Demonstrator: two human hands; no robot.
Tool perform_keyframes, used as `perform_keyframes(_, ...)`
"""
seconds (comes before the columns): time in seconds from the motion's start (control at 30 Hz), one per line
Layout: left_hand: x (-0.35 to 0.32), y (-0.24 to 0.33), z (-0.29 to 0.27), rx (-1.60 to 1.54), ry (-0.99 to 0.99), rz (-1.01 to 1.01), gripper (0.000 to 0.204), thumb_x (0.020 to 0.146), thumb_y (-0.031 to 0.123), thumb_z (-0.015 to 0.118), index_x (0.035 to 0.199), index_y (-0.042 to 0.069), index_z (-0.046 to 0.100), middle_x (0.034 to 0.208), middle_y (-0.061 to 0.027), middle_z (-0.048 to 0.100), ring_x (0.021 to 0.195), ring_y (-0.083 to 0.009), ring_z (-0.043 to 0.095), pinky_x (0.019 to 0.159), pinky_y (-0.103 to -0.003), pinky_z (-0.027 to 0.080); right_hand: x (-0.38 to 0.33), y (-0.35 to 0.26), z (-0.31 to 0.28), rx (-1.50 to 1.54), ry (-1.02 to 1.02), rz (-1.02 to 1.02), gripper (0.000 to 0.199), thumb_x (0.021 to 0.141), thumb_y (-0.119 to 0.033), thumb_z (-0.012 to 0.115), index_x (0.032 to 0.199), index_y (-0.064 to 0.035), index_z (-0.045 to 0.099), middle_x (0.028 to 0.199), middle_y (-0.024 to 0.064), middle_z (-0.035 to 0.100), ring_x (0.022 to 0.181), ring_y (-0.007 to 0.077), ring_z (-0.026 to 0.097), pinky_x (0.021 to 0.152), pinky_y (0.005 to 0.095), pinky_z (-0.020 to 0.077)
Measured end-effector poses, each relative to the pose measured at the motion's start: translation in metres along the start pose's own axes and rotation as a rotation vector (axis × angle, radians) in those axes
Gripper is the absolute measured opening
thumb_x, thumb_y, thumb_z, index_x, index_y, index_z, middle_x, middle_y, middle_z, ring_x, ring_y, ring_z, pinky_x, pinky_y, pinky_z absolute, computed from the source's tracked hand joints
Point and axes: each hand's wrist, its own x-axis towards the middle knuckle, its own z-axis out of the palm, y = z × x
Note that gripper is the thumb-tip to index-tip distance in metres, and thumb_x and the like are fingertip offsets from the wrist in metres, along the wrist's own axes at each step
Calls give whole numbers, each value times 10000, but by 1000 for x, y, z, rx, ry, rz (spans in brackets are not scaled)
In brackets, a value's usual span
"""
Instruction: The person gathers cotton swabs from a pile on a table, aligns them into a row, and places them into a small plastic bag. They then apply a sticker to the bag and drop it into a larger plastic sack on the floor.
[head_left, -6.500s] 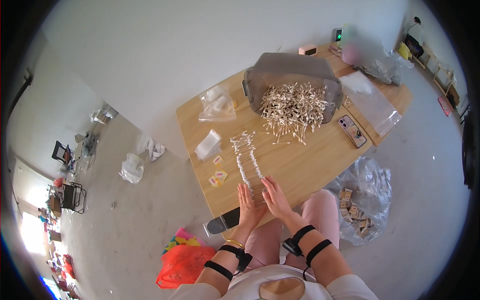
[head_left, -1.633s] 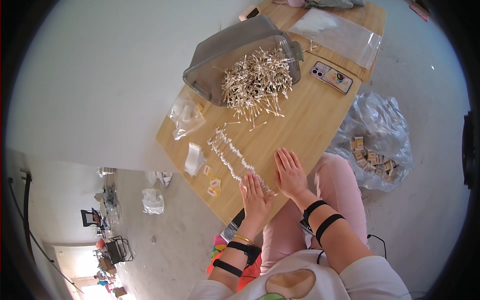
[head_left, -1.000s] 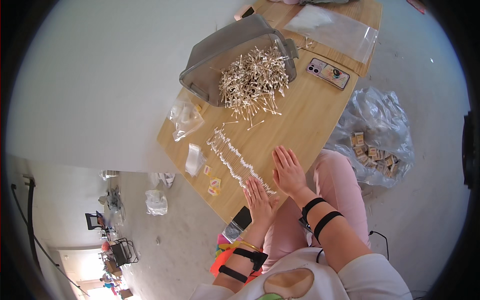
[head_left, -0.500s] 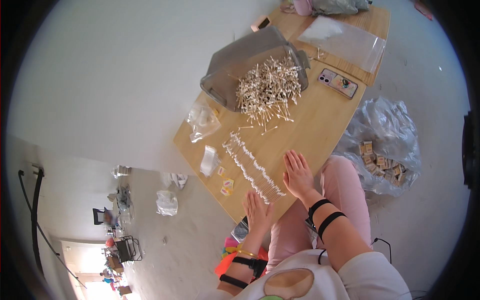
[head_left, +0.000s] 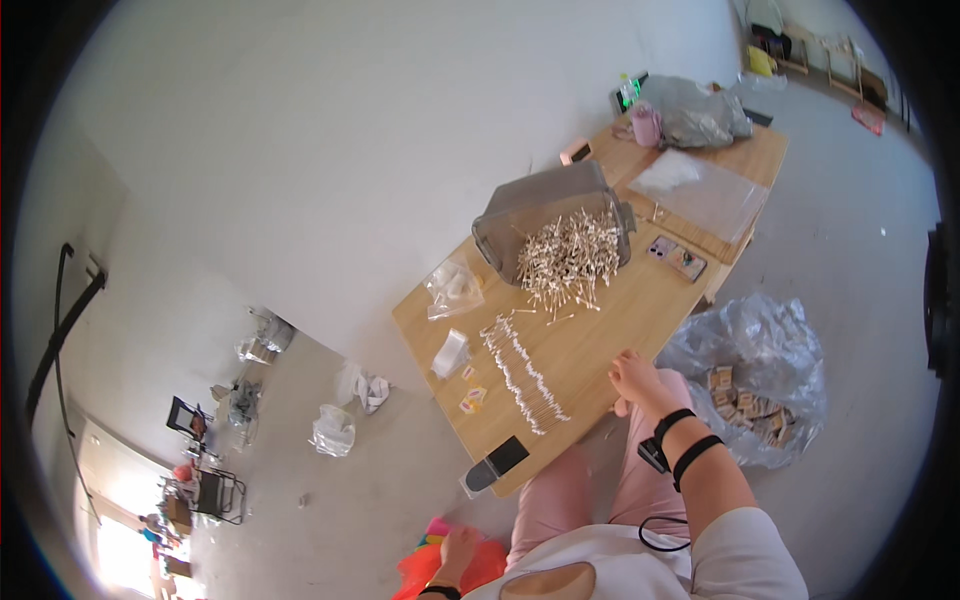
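Note:
My right hand point(head_left: 637, 380) is at the table's near edge, its fingers curled over the edge and the thumb lower down. My left hand point(head_left: 459, 550) hangs low at the left, beside an orange-red bag point(head_left: 478, 570) with colourful pieces; its fingers are too unclear to read. On the wooden table point(head_left: 600, 340), cotton swabs point(head_left: 525, 375) lie side by side in a long row. Behind them a grey translucent bin point(head_left: 545, 190) lies tipped on its side, loose cotton swabs point(head_left: 570, 255) spilling from its mouth.
Left of the row are a stack of clear bags point(head_left: 451, 353), small yellow-white labels point(head_left: 471, 390) and a crumpled plastic bag point(head_left: 455, 290). A black-grey flat object point(head_left: 498, 463) sits at the near corner. A phone point(head_left: 677, 257) lies right. A large plastic bag point(head_left: 750, 345) with small boxes stands on the floor.
Both hands have left the row of swabs. The left went down beside the orange-red bag, the right to the table edge, its fingers now curled. The view has shifted, revealing the black-grey object.

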Motion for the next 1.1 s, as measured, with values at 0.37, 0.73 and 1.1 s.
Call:
perform_keyframes(0.37, -72, -31, 15, 95, -81, -267, 415, 889, 459, 514, 867, 104, 728, 860, -167, 708, 835, -381, 680, 758, -506, 526, -84, 33, -17, -151, 421, -84, 163, 837, -209, 608, 907, -129, 730, 1002, 78, 673, 1051, 305, 585, 954, 447, 425)
perform_keyframes(0.73, -86, 0, 16, 90, -190, -250, 456, 898, 513, 495, 964, 131, 735, 923, -120, 727, 917, -342, 687, 811, -477, 527, -90, 60, -16, -130, 380, -73, 195, 865, -229, 580, 960, -141, 726, 1102, 79, 666, 1128, 320, 557, 993, 459, 410)
perform_keyframes(1.1, -96, -24, 12, 10, -325, -348, 485, 849, 556, 553, 959, 130, 757, 977, -131, 729, 984, -334, 682, 875, -443, 520, -92, 76, -18, -157, 403, -31, 211, 876, -236, 570, 971, -139, 732, 1106, 88, 668, 1116, 339, 559, 981, 463, 428)
